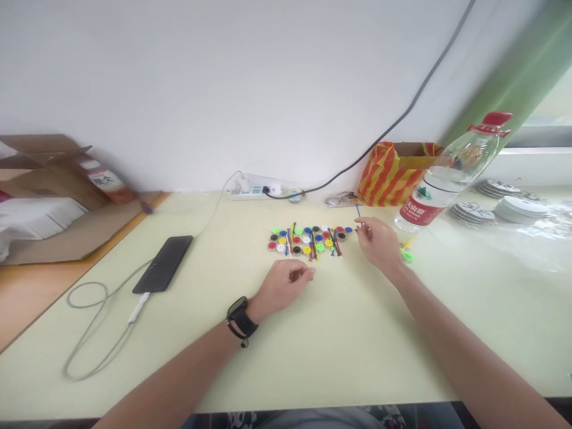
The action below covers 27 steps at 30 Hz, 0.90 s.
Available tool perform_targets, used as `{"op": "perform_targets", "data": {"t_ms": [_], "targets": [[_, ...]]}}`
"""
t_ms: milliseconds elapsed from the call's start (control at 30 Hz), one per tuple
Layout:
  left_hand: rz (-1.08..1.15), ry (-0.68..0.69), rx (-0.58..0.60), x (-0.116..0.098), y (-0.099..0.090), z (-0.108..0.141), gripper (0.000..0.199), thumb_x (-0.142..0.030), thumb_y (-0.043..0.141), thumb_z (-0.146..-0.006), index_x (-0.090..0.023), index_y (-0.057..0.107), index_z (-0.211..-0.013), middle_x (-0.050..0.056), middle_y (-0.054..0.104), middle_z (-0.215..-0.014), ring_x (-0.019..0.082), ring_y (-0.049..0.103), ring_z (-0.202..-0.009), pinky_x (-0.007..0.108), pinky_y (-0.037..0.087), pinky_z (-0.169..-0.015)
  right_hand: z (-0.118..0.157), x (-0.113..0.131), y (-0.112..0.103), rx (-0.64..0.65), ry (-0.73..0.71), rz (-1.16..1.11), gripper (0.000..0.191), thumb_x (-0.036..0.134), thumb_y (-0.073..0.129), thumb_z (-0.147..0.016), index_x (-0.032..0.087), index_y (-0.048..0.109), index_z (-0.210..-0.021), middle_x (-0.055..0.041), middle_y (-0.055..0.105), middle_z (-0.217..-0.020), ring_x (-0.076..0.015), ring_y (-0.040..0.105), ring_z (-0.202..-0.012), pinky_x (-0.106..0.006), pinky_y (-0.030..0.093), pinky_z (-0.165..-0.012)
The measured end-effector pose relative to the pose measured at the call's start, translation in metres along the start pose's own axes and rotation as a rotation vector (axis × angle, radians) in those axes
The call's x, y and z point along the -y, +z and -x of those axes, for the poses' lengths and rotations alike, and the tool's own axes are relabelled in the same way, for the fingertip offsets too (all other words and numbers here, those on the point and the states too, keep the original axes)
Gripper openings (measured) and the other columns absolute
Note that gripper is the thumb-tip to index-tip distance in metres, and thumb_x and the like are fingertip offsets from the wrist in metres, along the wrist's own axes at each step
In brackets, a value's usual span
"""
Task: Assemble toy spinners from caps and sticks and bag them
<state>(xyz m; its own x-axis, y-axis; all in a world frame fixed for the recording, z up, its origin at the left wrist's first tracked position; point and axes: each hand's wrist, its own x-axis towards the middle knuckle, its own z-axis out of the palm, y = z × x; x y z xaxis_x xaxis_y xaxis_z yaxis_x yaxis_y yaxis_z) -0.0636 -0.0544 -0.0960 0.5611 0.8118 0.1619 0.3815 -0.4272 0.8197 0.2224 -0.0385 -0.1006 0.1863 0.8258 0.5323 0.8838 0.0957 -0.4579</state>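
At the far left of the pale worktop [339, 357], an open cardboard box [49, 161] stands by the wall, with a white stack [40, 221] in front of it and a small bottle [109, 182] tilted beside it. Next comes a black phone [163, 265] lying flat, with a grey cable [84, 333] looping to its left and a white plug at its near end. Against the wall sits a white power strip [254, 189] with plugs in it. The left hand [280, 287], a black watch [241, 316] on its wrist, is low over the worktop with its fingers curled; whether it grips the white stick [289, 252] at its far side, I cannot tell. Just beyond it, small round discs [306, 241] in green, blue, black, red, white and yellow lie in a close group of rows, with thin coloured sticks [336, 243] lying among them. To the right of the group, the right hand [379, 243] pinches a blue stick [358, 211] between thumb and fingertips, its tip pointing towards the wall. A few green and yellow pieces [406, 253] lie just beside that wrist. Behind stands a red-and-yellow striped bag [386, 176], then a large clear bottle [440, 185] with a red cap, and stacks of round plates [522, 210] at the far right.
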Motion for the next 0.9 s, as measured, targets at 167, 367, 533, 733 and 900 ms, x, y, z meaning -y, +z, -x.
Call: {"op": "perform_targets", "data": {"t_ms": [167, 367, 533, 733, 900], "targets": [[-0.003, -0.004, 0.006, 0.0002, 0.0001, -0.0004, 0.037, -0.040, 0.053, -0.097, -0.016, 0.071, -0.075, 0.002, 0.068, -0.071, 0.013, 0.049, -0.059, 0.025, 0.036, -0.054, 0.0007, 0.0005, 0.0016, 0.005, 0.027, -0.024, 0.031, 0.024, 0.047, -0.091, 0.017, 0.072, -0.107, -0.0088, 0.073, -0.091, -0.0203, 0.062, -0.068, -0.033, 0.048, -0.071], [-0.003, 0.004, 0.025, -0.0002, -0.0007, -0.0004, 0.038, -0.040, 0.053, -0.098, -0.016, 0.070, -0.074, 0.002, 0.067, -0.072, 0.013, 0.050, -0.061, 0.025, 0.037, -0.055, 0.0027, 0.0049, 0.0033, -0.037, 0.063, -0.075, 0.028, 0.028, 0.051, -0.087, 0.018, 0.073, -0.101, -0.0089, 0.076, -0.093, -0.0212, 0.067, -0.071, -0.034, 0.052, -0.073], [-0.014, 0.006, 0.019, 0.0001, -0.0005, -0.0002, 0.038, -0.041, 0.053, -0.098, -0.016, 0.071, -0.075, 0.002, 0.066, -0.070, 0.013, 0.049, -0.060, 0.025, 0.036, -0.055, 0.0052, 0.0076, 0.0031, -0.101, 0.080, -0.128, 0.031, 0.028, 0.051, -0.087, 0.017, 0.075, -0.104, -0.0090, 0.079, -0.096, -0.0215, 0.072, -0.073, -0.032, 0.056, -0.069], [-0.002, 0.006, 0.020, -0.0007, -0.0008, -0.0003, 0.039, -0.042, 0.053, -0.097, -0.017, 0.071, -0.074, 0.002, 0.066, -0.071, 0.013, 0.050, -0.060, 0.025, 0.037, -0.054, 0.0066, 0.0068, 0.0037, -0.063, 0.052, -0.084, 0.033, 0.029, 0.053, -0.092, 0.021, 0.074, -0.116, -0.0076, 0.079, -0.101, -0.0223, 0.074, -0.081, -0.034, 0.056, -0.078], [0.001, 0.011, 0.017, -0.0014, -0.0007, 0.0000, 0.038, -0.041, 0.053, -0.097, -0.017, 0.071, -0.075, 0.002, 0.066, -0.070, 0.013, 0.049, -0.060, 0.025, 0.036, -0.054, 0.0051, 0.0100, 0.0012, -0.138, -0.056, -0.053, 0.033, 0.038, 0.046, -0.100, 0.021, 0.073, -0.108, -0.0102, 0.074, -0.105, -0.0221, 0.069, -0.085, -0.033, 0.053, -0.080]]}}
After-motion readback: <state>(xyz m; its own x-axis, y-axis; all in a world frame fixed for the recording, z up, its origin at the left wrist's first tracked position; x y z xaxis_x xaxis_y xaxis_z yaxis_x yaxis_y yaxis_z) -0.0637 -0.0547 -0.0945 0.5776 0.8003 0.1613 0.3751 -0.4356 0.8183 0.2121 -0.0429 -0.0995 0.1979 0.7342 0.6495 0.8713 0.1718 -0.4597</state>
